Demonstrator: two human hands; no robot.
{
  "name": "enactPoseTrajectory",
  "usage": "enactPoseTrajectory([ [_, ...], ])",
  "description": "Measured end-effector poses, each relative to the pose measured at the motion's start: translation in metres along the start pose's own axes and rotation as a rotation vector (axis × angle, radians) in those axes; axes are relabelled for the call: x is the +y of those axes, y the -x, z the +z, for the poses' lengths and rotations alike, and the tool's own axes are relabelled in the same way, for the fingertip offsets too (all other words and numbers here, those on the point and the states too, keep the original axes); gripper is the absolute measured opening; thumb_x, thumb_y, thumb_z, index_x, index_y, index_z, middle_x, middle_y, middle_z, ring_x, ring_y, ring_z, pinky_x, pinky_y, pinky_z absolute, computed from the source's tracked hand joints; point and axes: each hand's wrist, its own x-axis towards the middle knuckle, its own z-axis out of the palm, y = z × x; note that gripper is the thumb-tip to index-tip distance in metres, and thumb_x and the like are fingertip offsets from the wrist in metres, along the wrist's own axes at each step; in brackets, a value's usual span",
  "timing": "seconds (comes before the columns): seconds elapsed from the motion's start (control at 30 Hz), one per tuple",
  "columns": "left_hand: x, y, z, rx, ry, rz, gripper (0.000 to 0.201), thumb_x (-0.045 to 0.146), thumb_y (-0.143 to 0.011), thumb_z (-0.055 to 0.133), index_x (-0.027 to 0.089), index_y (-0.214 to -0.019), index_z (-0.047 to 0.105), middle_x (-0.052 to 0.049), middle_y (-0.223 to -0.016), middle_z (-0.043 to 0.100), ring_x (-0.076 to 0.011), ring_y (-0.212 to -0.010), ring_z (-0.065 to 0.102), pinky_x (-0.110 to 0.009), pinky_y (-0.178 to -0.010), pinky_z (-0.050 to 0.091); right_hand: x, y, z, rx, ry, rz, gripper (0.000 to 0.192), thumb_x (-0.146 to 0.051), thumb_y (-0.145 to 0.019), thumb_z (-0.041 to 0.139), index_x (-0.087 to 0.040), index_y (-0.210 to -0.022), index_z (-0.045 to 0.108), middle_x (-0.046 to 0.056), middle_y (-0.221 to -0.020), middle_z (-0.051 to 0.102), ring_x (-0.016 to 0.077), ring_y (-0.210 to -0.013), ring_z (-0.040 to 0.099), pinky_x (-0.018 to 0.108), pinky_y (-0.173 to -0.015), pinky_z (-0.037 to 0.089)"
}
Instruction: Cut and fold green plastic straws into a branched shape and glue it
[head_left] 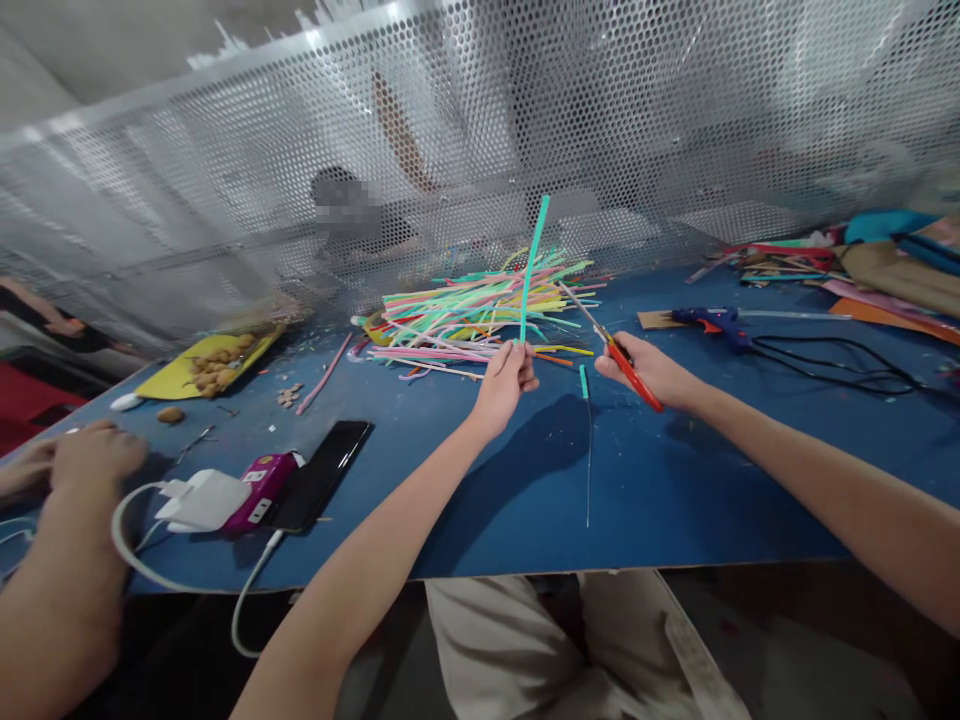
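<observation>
While your left hand (507, 378) pinches the bottom of a teal straw (533, 262), the straw stands almost straight up. Your right hand (646, 368) is just to the right, gripping red scissors (619, 358) with blades pointing up-left toward it. A small cut piece (583, 381) lies on the blue tabletop (675, 480) between your hands. The straw pile (480, 310) sits just beyond.
</observation>
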Motion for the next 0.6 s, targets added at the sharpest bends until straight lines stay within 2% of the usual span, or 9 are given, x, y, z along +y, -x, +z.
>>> enactPoseTrajectory([
  [0.13, 0.001, -0.003, -0.006, 0.008, -0.036, 0.081, 0.036, 0.051, -0.09, 0.07, 0.018, -0.085, 0.057, 0.007, -0.067, 0.027, -0.0057, -0.053, 0.024, -0.017, -0.049, 0.029, -0.012, 0.007, -0.007, -0.087, 0.196, 0.037, 0.048, -0.067, -0.081, 0.068, -0.024, -0.082, 0.046, -0.001, -0.07, 0.056, 0.0171, -0.063, 0.05, 0.03, -0.061, 0.037],
  [0.27, -0.001, -0.001, -0.006, -0.072, -0.165, 0.116, 0.04, 0.058, -0.092, 0.064, 0.019, -0.087, 0.057, 0.007, -0.066, 0.026, -0.0057, -0.052, 0.023, -0.018, -0.049, 0.028, -0.018, 0.012, -0.003, -0.115, 0.263, 0.031, 0.047, -0.067, -0.079, 0.07, -0.024, -0.084, 0.05, 0.003, -0.083, 0.065, 0.0208, -0.071, 0.058, 0.031, -0.064, 0.041],
  [0.37, 0.001, 0.005, 0.001, -0.097, -0.224, 0.108, 0.04, 0.059, -0.093, 0.061, 0.019, -0.091, 0.056, 0.007, -0.065, 0.029, -0.0064, -0.052, 0.026, -0.019, -0.048, 0.028, -0.022, 0.015, 0.001, -0.125, 0.266, 0.025, 0.047, -0.066, -0.077, 0.072, -0.024, -0.084, 0.052, 0.005, -0.087, 0.067, 0.0215, -0.072, 0.059, 0.032, -0.063, 0.041],
  [0.5, 0.007, 0.012, 0.009, -0.147, -0.179, 0.057, 0.038, 0.056, -0.092, 0.064, 0.019, -0.091, 0.056, 0.007, -0.067, 0.031, -0.0065, -0.053, 0.026, -0.02, -0.05, 0.029, -0.027, 0.018, 0.002, -0.185, 0.179, 0.02, 0.045, -0.064, -0.077, 0.072, -0.023, -0.086, 0.055, 0.003, -0.08, 0.066, 0.019, -0.067, 0.057, 0.031, -0.062, 0.042],
  [0.6, 0.008, 0.012, 0.009, -0.228, -0.199, 0.007, 0.038, 0.056, -0.092, 0.064, 0.018, -0.094, 0.06, 0.006, -0.067, 0.037, -0.0067, -0.054, 0.033, -0.021, -0.054, 0.037, -0.031, 0.02, 0.001, -0.236, 0.136, 0.02, 0.047, -0.065, -0.078, 0.07, -0.022, -0.091, 0.057, 0.002, -0.08, 0.065, 0.0183, -0.07, 0.057, 0.031, -0.066, 0.044],
])
